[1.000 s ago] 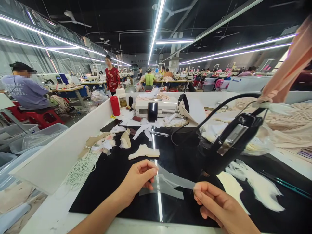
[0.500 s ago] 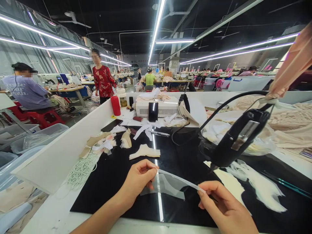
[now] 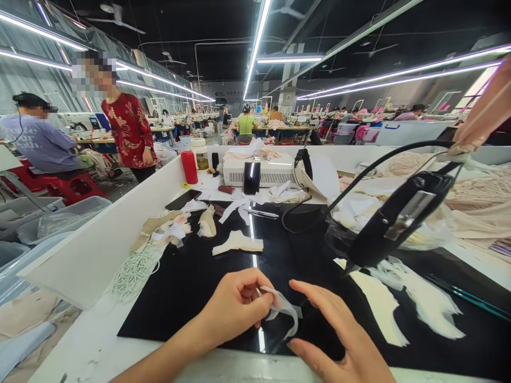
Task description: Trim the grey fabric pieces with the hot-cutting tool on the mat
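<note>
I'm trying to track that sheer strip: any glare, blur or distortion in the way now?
In the head view, a white glare streak crosses the glossy black mat, passing behind the left hand; the head view shows the translucent sheer strip faintly; near the head view's edges, shapes look stretched, and the hanging cloth at upper right is soft.

Two hands by the worktop's near edge, one left hand and one right hand; the number of translucent pieces there cannot be told. Toward the far edge: two phones, one red cylinder, one jar, one white machine. Toward the right edge: one black tool, two cream pieces. Mid-worktop: a third cream piece.
</note>
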Available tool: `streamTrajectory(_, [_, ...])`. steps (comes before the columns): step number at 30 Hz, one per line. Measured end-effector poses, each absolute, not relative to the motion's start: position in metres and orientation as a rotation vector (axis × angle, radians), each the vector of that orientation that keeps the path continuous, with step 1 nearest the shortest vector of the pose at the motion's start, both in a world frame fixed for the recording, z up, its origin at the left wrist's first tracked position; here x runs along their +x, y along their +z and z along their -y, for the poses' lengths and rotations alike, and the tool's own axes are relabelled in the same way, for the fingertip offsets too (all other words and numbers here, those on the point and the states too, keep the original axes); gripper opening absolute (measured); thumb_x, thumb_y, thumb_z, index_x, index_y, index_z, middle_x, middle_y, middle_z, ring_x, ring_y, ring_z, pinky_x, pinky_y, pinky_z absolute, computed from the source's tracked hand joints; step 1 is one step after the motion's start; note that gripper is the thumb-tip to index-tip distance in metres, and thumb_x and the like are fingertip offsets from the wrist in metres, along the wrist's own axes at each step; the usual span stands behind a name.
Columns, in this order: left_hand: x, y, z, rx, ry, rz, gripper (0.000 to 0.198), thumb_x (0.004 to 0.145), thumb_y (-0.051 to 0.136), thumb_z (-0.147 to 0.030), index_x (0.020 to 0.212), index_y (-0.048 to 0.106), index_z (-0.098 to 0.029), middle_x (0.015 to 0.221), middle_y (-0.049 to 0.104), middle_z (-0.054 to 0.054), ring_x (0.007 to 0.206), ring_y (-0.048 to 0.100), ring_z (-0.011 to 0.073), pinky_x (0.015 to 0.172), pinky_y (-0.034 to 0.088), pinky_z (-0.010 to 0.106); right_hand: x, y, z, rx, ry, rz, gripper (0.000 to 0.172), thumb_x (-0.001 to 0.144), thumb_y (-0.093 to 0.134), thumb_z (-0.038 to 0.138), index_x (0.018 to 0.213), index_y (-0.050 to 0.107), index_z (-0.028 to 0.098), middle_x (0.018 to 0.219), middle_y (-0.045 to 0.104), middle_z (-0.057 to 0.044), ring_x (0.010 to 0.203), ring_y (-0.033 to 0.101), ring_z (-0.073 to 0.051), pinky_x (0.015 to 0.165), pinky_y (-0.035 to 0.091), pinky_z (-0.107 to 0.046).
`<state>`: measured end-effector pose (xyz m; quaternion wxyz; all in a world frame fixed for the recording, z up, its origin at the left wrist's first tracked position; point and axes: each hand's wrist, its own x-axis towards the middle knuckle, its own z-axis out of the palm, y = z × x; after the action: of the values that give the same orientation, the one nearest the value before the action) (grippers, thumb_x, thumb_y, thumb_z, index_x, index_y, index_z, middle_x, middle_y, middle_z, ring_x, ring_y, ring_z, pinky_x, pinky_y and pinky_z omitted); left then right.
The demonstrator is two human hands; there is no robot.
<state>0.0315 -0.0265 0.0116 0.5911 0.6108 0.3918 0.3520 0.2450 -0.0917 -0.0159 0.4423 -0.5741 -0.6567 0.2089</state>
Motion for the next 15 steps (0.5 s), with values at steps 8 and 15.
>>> streamTrajectory(8, [0.031,0.019,0.028,1.563,0.896,-0.954,0.020,0.084,0.078,-0.034,0.095,0.076,-0.018,0.089,0.070,0.003,0.076,0.058,0.0152,0.068,0.046,0.025,0.227,-0.005,0.074,-1.438,0.922,1.468,0.028,0.090,0.071,0.054,0.087,0.082,0.028,0.072,0.072,0.000,0.069,0.067,-0.020,0.066,0.055,-0.026])
streamTrajectory(15, [0.039,0.010,0.030,1.192,0.805,-0.716,0.038,0.078,0.090,-0.044,0.093,0.072,-0.016,0.096,0.072,0.007,0.089,0.068,0.0204,0.084,0.052,0.032,0.217,-0.001,0.078,-1.346,1.100,1.044,0.053,0.083,0.074,0.076,0.082,0.076,0.022,0.071,0.070,-0.002,0.065,0.061,-0.017,0.065,0.055,-0.025])
